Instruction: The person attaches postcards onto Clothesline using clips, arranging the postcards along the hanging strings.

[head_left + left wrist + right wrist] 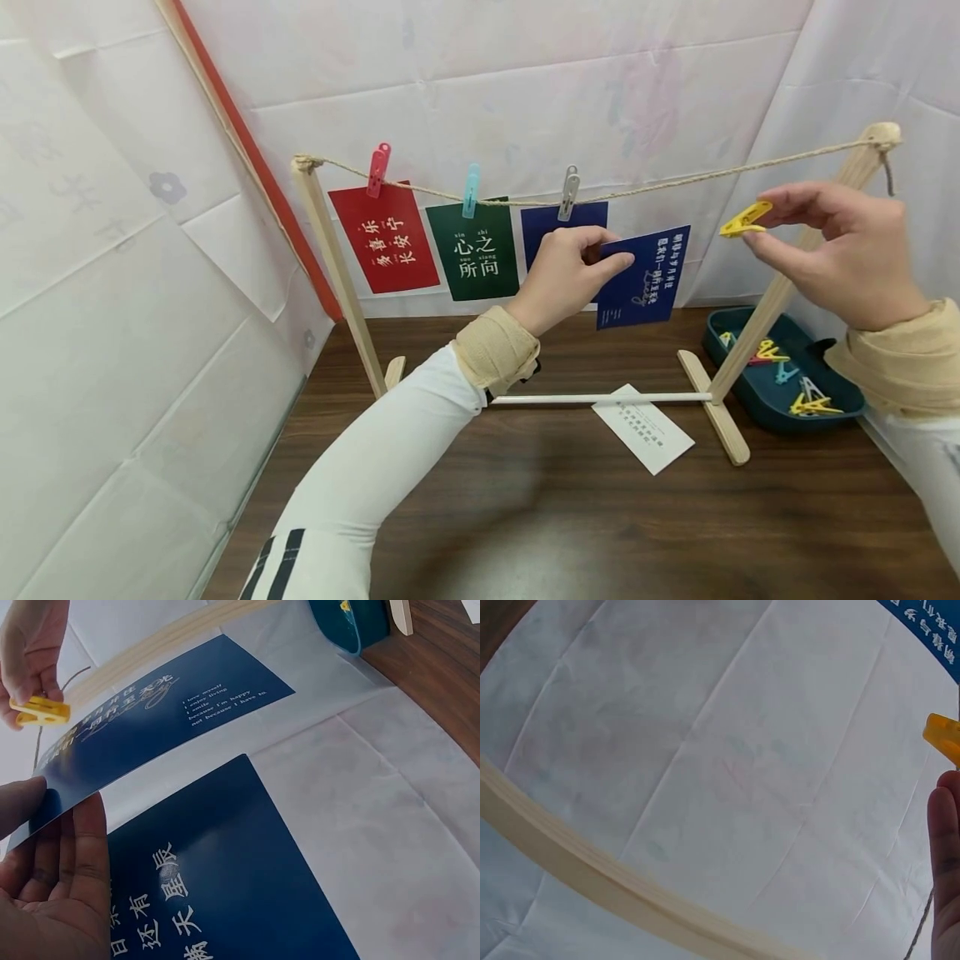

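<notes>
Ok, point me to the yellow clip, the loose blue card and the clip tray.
yellow clip (744,218), head view, middle of the clip's body, pinched by the right hand.
loose blue card (645,279), head view, centre of its face, held by the left hand.
clip tray (722,318), head view, bare rim at its far left.

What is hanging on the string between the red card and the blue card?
A green card hangs there, held by a light blue clip, between the red card and the hanging blue card. The head view shows it.

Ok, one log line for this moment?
left hand: pinches blue card below twine | right hand: pinches yellow clip | three cards hung
</notes>
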`<action>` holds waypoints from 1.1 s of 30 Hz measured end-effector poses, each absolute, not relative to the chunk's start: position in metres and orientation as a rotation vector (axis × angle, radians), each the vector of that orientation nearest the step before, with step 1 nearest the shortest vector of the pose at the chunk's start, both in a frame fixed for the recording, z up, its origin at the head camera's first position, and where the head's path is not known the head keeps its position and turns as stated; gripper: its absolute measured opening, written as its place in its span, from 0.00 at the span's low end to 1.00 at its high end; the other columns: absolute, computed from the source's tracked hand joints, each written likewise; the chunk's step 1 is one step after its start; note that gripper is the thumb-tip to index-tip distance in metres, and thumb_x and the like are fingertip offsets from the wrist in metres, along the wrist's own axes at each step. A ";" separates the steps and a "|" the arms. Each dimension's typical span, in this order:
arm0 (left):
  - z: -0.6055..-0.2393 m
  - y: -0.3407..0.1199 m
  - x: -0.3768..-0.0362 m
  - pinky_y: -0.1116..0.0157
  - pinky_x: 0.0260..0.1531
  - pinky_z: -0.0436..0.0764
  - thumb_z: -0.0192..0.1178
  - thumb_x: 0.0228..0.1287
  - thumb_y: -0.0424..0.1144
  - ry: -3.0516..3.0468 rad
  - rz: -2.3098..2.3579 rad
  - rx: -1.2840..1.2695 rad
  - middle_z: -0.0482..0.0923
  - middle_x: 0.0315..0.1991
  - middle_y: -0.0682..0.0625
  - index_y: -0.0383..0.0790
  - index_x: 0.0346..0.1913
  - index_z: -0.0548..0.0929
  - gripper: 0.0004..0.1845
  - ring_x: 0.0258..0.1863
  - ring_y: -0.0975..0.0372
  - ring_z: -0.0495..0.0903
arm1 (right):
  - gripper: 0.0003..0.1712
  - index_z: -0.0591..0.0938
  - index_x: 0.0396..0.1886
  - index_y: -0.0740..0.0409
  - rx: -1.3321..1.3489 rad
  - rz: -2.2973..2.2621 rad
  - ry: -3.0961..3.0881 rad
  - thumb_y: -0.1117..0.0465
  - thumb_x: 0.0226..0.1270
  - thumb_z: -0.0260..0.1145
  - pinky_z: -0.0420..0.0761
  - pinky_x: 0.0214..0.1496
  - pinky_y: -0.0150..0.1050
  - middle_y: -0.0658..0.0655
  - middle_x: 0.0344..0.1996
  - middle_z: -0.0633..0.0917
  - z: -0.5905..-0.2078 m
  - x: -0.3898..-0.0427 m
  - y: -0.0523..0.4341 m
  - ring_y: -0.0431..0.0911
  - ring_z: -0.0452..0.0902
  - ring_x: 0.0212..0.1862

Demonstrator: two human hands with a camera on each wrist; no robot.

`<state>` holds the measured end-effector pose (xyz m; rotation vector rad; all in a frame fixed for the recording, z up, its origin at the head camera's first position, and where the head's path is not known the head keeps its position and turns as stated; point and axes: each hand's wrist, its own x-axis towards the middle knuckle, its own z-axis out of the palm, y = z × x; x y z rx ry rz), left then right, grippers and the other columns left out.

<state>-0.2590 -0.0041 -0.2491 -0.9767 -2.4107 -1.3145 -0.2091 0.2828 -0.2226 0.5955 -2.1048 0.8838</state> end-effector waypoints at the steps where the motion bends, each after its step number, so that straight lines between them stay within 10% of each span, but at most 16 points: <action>1: -0.249 -0.004 -0.259 0.73 0.34 0.74 0.68 0.78 0.39 -2.409 -1.310 -0.973 0.83 0.31 0.48 0.36 0.52 0.91 0.10 0.28 0.64 0.75 | 0.19 0.87 0.51 0.77 0.594 0.880 -2.105 0.82 0.58 0.76 0.77 0.56 0.15 0.22 0.44 0.83 -0.221 -0.210 0.282 0.22 0.82 0.43; 21: -0.237 0.006 -0.263 0.74 0.39 0.77 0.70 0.77 0.43 -2.444 -1.237 -0.879 0.91 0.39 0.47 0.38 0.48 0.92 0.10 0.33 0.64 0.82 | 0.18 0.89 0.54 0.71 0.627 0.741 -2.103 0.75 0.64 0.78 0.76 0.59 0.16 0.14 0.44 0.78 -0.189 -0.215 0.264 0.18 0.79 0.47; 33: -0.231 0.010 -0.263 0.73 0.40 0.79 0.70 0.76 0.43 -2.428 -1.204 -0.849 0.92 0.39 0.47 0.39 0.48 0.92 0.11 0.35 0.63 0.85 | 0.11 0.91 0.47 0.72 0.659 0.717 -2.073 0.77 0.64 0.77 0.76 0.55 0.15 0.30 0.44 0.87 -0.184 -0.222 0.253 0.15 0.78 0.46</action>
